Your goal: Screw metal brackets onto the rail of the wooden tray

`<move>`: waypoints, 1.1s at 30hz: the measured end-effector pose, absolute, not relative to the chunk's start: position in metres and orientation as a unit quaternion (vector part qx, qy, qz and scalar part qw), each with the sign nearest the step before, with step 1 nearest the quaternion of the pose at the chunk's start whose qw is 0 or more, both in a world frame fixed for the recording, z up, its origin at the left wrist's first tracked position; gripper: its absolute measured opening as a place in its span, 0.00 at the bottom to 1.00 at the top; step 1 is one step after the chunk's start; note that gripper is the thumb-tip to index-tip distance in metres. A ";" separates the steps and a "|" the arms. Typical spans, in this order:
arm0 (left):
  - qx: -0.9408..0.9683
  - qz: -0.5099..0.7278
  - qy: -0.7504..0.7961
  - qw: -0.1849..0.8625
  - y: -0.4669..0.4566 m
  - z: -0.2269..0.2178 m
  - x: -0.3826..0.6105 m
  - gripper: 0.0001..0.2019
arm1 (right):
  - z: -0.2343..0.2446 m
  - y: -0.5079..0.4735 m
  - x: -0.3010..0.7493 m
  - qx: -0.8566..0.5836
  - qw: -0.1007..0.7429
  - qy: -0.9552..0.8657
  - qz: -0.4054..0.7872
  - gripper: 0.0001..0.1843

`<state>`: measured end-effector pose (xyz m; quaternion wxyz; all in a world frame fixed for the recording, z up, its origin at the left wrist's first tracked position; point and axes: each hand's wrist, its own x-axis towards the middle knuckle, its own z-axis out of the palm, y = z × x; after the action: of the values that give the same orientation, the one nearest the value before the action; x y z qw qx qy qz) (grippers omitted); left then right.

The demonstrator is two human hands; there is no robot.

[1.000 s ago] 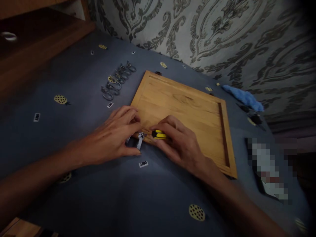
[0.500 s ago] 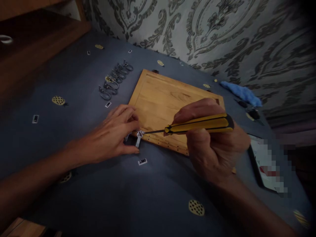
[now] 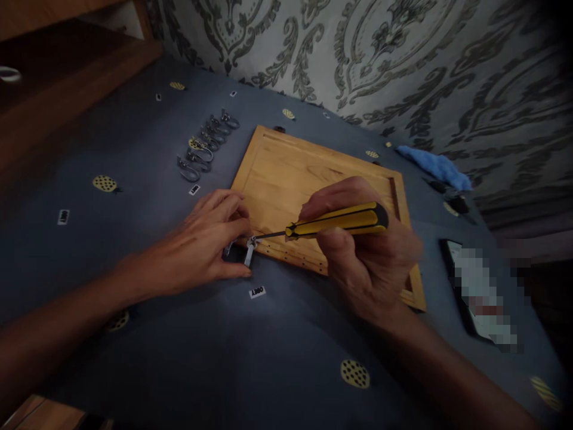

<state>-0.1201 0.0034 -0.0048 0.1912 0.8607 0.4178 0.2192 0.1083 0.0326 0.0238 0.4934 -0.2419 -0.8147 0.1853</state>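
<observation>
A wooden board (image 3: 308, 185) lies flat on a dark blue cloth. My left hand (image 3: 203, 248) is closed on a small metal hook (image 3: 249, 254), pressing it against the board's near left edge. My right hand (image 3: 364, 257) grips a yellow and black screwdriver (image 3: 335, 221). Its thin shaft points left and its tip touches the top of the hook. A row of small holes runs along the board's near edge, just right of the hook.
Several more metal hooks (image 3: 203, 149) lie in a row on the cloth left of the board. A blue rag (image 3: 434, 167) lies at the far right by the patterned wall. A blurred flat object (image 3: 478, 292) rests right of the board. A wooden ledge (image 3: 58, 77) stands at the far left.
My right hand lifted the screwdriver off the board, turned it level and set its tip on the hook; it has since slid a little left. My left hand stayed on the hook.
</observation>
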 end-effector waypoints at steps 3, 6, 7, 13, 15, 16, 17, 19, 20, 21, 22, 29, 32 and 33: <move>0.859 0.220 0.420 0.195 0.003 -0.005 -0.120 0.16 | 0.026 0.032 0.108 -0.235 0.486 -0.823 0.176 0.09; 0.858 0.221 0.420 0.196 0.004 -0.005 -0.120 0.15 | 0.031 0.030 0.108 -0.244 0.466 -0.835 0.161 0.06; 0.858 0.220 0.421 0.197 0.004 -0.004 -0.120 0.15 | 0.033 0.028 0.108 -0.251 0.458 -0.839 0.153 0.05; 0.857 0.223 0.419 0.204 0.003 -0.004 -0.121 0.15 | 0.047 0.021 0.102 -0.332 0.420 -0.810 0.239 0.06; 0.857 0.221 0.420 0.201 0.003 -0.005 -0.121 0.15 | 0.051 0.022 0.101 -0.338 0.410 -0.781 0.328 0.05; 0.857 0.221 0.420 0.198 0.003 -0.005 -0.121 0.15 | 0.052 0.024 0.101 -0.331 0.402 -0.772 0.364 0.05; 0.858 0.221 0.421 0.196 0.003 -0.005 -0.121 0.14 | 0.053 0.026 0.101 -0.319 0.395 -0.768 0.390 0.05; 0.857 0.221 0.422 0.196 0.003 -0.005 -0.120 0.14 | 0.054 0.031 0.101 -0.302 0.376 -0.770 0.418 0.06; 0.857 0.220 0.422 0.198 0.003 -0.005 -0.120 0.14 | 0.054 0.033 0.101 -0.297 0.370 -0.771 0.423 0.07; 0.857 0.219 0.422 0.200 0.003 -0.004 -0.120 0.14 | 0.053 0.035 0.100 -0.297 0.370 -0.770 0.426 0.07; 0.856 0.219 0.423 0.201 0.003 -0.004 -0.119 0.14 | 0.052 0.036 0.099 -0.298 0.374 -0.767 0.429 0.08; 0.855 0.219 0.426 0.197 0.003 -0.003 -0.119 0.14 | 0.045 0.049 0.077 -0.290 0.391 -0.755 0.439 0.20; 0.853 0.227 0.426 0.201 0.003 -0.005 -0.120 0.14 | 0.043 0.056 0.071 -0.268 0.383 -0.772 0.431 0.25; 0.852 0.230 0.425 0.201 0.003 -0.005 -0.120 0.15 | 0.042 0.058 0.070 -0.267 0.378 -0.775 0.431 0.26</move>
<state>-0.1197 0.0033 -0.0049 0.2014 0.8519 0.4253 0.2297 0.0701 0.0578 0.0422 0.3779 -0.2674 -0.7746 0.4309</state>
